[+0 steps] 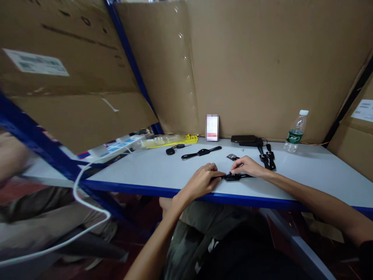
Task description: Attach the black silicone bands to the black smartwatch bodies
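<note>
The black two-handled tool [232,177] lies near the front edge of the worktop [151,175], roughly parallel to it. Left hand [204,179]: grip clamped on the tool's left handle. Right hand [247,166]: fingertips at the tool's middle; cannot tell whether this grip is clamped on a small part. A metal piece [232,156] lies just behind the right fingertips. A bottle [294,136] stands near the back edge, toward the right.

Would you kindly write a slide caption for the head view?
Left hand holding a black two-handled tool on a pale table, right hand at its middle part.
</note>
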### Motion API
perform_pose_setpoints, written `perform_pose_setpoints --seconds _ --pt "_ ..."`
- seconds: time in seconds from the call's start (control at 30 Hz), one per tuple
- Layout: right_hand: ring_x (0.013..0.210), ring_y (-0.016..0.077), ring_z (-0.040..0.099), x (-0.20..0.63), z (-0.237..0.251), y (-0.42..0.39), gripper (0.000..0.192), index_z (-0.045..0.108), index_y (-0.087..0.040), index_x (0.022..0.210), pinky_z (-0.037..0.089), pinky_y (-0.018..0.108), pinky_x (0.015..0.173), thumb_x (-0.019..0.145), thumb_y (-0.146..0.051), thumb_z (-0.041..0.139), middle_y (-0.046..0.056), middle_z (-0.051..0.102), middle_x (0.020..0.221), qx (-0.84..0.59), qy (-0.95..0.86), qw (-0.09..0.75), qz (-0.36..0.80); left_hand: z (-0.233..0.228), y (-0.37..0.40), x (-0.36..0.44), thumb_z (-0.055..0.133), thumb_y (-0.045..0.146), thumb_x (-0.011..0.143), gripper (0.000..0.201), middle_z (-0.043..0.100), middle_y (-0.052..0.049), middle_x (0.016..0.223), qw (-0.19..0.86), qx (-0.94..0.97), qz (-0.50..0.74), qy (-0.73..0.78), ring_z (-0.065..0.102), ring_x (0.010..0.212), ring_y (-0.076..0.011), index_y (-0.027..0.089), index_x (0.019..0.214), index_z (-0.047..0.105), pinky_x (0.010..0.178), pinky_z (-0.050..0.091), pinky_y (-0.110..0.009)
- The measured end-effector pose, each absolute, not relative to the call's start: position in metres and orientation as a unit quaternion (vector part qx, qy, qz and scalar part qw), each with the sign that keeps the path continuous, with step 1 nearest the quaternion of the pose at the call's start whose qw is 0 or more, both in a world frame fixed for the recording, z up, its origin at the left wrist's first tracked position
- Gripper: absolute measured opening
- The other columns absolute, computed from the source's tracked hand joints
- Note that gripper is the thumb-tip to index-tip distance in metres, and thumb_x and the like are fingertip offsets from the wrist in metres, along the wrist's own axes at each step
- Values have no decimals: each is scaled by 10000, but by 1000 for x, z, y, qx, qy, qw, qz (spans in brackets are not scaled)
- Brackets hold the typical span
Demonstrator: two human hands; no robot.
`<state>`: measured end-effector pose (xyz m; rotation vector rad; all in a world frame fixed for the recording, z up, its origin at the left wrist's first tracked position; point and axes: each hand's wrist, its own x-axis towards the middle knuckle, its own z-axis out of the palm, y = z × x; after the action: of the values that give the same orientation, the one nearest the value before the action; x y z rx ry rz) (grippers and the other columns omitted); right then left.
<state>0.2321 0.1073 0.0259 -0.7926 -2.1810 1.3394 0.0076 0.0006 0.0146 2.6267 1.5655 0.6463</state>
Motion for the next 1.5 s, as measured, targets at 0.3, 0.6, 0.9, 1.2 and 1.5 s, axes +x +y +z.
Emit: perform_pose_setpoints --seconds 0.3,0.6,0.9,1.2,1.5 --pt "711 165 616 227 17 112 74 718 -175 772 463 294 707 737 -240 728 3 695 718 -265 -816 247 450 13 2 7 534 199 981 344 622 -79 995 -4 843 203 498 584 953 -226 276 1259 722 851 465 -352" --pt "795 176 621 224 19 96 111 648 -169 796 407 286 721 901 -205 651 39 694 814 -317 -893 238 213 8 4 4 528 195 985 334 621 -79 982 -7 843 221 490 581 942 -223 270 1238 733 849 473 -349" --pt "907 199 577 218 19 83 161 622 -168 800 398 300 759 950 -177 563 72 667 904 -325 -920 218 19 7 4 3 527 220 984 317 636 -79 976 -3 843 236 484 601 928 -211 266 1203 750 839 484 -331" --pt "881 198 579 220 19 89 197 645 -174 735 396 296 742 930 -201 626 65 671 859 -322 -918 227 36 8 3 4 518 216 987 329 637 -81 982 -1 843 225 489 600 934 -218 268 1221 743 843 478 -345" --pt "784 160 594 220 26 90 88 754 -183 795 427 298 805 835 -109 727 14 688 752 -231 -916 296 139 12 3 6 520 205 985 346 632 -80 978 -5 843 207 496 590 929 -216 281 1251 728 835 470 -343"
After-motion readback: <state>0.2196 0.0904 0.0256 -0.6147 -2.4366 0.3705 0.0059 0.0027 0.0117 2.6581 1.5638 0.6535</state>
